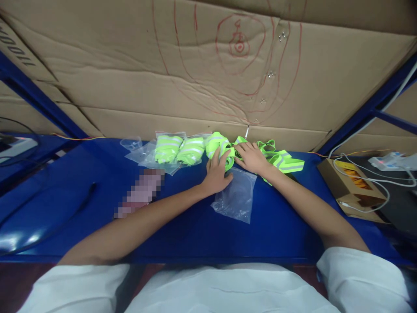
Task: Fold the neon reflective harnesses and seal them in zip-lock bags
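Note:
My left hand rests on a loosely bundled neon yellow-green strap with silver reflective bands. Its fingers are spread and the thumb stands apart. To its right, my right hand lies over more of this reflective strapping, fingers apart and pointing left; what is under the palm is hidden. Loose ends of the strapping trail out to the right. Just below both hands lies a clear plastic bag, flat on the blue table. Left of the bundle sit two bagged reflective bundles, side by side.
Several clear bags lie at the left of the bundles. A blurred-out pinkish item is near my left forearm. A cardboard wall closes the back. An open cardboard box and white cables lie at right.

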`<state>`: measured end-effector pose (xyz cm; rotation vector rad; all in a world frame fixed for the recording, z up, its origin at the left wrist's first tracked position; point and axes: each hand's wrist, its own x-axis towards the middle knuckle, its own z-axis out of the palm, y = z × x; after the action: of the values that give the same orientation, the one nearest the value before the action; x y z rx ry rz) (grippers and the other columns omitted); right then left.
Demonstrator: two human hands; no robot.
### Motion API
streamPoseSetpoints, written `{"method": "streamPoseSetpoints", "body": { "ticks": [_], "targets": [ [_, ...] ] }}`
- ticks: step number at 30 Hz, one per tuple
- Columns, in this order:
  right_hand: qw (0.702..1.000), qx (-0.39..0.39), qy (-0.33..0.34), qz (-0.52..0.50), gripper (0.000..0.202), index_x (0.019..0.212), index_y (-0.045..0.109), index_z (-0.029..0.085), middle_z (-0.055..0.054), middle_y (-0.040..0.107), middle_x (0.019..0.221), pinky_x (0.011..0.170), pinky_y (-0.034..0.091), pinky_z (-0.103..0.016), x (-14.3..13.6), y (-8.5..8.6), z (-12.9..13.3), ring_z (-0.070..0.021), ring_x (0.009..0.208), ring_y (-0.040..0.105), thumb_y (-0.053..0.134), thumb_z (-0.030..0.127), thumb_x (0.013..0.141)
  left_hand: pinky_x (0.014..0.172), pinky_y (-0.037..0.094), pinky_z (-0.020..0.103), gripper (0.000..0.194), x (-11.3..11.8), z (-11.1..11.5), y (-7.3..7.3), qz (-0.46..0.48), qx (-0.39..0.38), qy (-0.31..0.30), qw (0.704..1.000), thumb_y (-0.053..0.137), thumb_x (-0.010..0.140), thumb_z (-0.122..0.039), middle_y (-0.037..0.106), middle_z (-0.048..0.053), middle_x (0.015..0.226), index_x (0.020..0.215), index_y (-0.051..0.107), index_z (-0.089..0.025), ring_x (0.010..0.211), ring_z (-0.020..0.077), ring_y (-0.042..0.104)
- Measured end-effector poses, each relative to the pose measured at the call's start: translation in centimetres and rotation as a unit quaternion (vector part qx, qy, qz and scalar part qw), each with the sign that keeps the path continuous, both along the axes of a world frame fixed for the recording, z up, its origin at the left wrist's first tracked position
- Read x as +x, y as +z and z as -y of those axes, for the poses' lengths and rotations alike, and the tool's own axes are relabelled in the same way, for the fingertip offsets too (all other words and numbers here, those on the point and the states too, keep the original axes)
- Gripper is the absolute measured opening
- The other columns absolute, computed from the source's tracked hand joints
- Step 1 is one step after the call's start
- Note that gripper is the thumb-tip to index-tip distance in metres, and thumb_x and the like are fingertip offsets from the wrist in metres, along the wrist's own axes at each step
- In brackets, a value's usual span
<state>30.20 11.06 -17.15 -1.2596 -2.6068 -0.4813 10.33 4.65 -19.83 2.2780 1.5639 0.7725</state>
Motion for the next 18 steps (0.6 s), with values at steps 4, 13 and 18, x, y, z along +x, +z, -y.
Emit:
{"method": "streamPoseSetpoints", "body": {
  "ticks": [4, 13, 18],
  "targets": [
    [1.000, 0.000, -0.002, 0.000, 0.054, 0.146, 0.052, 0.011, -0.022, 0.059, 0.142, 0.102, 0.033, -0.047, 0.0, 0.0, 0.0, -0.0381, 0.125, 0.050, 0.038, 0.045, 0.107, 0.127, 0.026, 0.059, 0.086, 0.1, 0.1, 0.0, -0.034, 0.016, 0.008, 0.999, 0.064, 0.089, -0.028, 0.012, 0.020, 0.173, 0.165, 0.025, -0.022, 0.162, 0.0371, 0.018],
    [1.000, 0.021, 0.007, -0.018, 0.048, 0.141, 0.058, 0.014, -0.018, 0.067, 0.136, 0.099, 0.035, -0.041, 0.1, 0.2, 0.1, -0.0332, 0.123, 0.058, 0.042, 0.043, 0.107, 0.121, 0.032, 0.062, 0.081, -1.2, -1.1, 2.7, -0.172, 0.086, 0.044, 0.980, 0.065, 0.094, -0.039, 0.040, 0.025, 0.160, 0.165, 0.030, -0.022, 0.144, 0.0465, 0.045],
    [0.999, 0.029, -0.015, -0.035, 0.045, 0.137, 0.061, 0.013, -0.020, 0.072, 0.127, 0.097, 0.037, -0.041, 0.0, 0.5, 0.4, -0.0326, 0.116, 0.063, 0.041, 0.041, 0.107, 0.103, 0.052, 0.049, 0.065, 0.1, -2.1, 5.1, -0.194, 0.063, 0.045, 0.978, 0.056, 0.093, -0.014, 0.065, 0.027, 0.128, 0.157, 0.042, -0.012, 0.125, 0.0407, 0.062]
  ]
}}
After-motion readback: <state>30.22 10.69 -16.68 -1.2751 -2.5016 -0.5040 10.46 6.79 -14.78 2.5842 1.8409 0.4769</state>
